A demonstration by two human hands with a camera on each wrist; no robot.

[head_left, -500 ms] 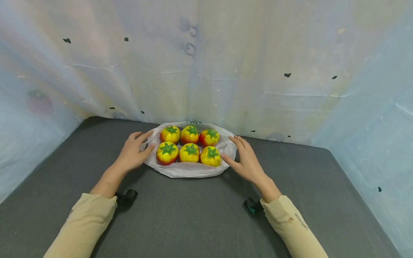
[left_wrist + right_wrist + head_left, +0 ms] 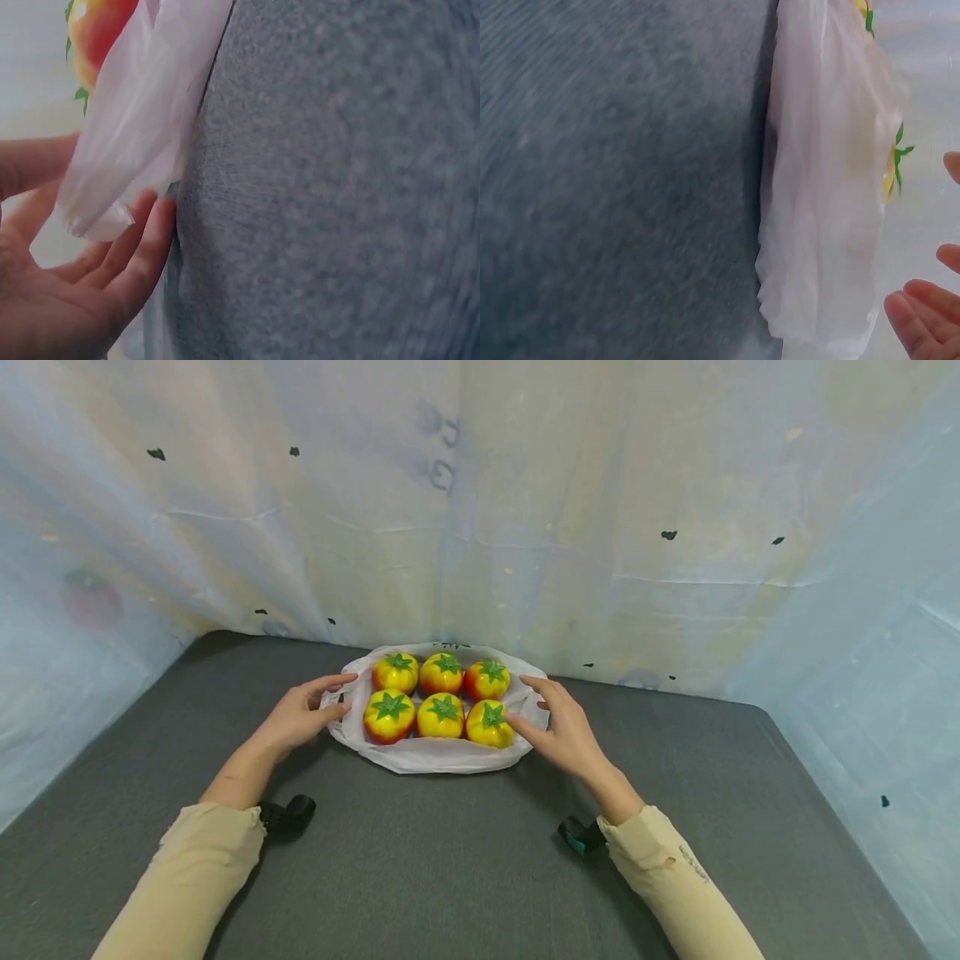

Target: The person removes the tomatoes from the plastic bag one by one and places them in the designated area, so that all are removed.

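Several glossy yellow-and-red tomatoes (image 2: 441, 718) with green star-shaped tops sit in two rows in a white plastic bag (image 2: 450, 758), its sides spread low around them. My left hand (image 2: 288, 720) is at the bag's left end; in the left wrist view the bag's edge (image 2: 142, 112) lies between the thumb and the spread fingers (image 2: 142, 255), which are not closed on it. My right hand (image 2: 568, 735) reaches over the bag's right end, fingers apart, the thumb beside the front right tomato (image 2: 489, 733). The right wrist view shows these fingers (image 2: 911, 319) next to the bag's side (image 2: 821, 202).
The bag stands on a dark grey table (image 2: 450, 868), near its back edge. A pale, translucent sheet (image 2: 525, 510) with small dark marks hangs directly behind and along both sides. Black straps (image 2: 288, 814) are worn at both wrists.
My left hand has moved slightly left, and the bag's left end now shows stretched out a little further that way. My right hand has shifted slightly left, further over the bag's right end.
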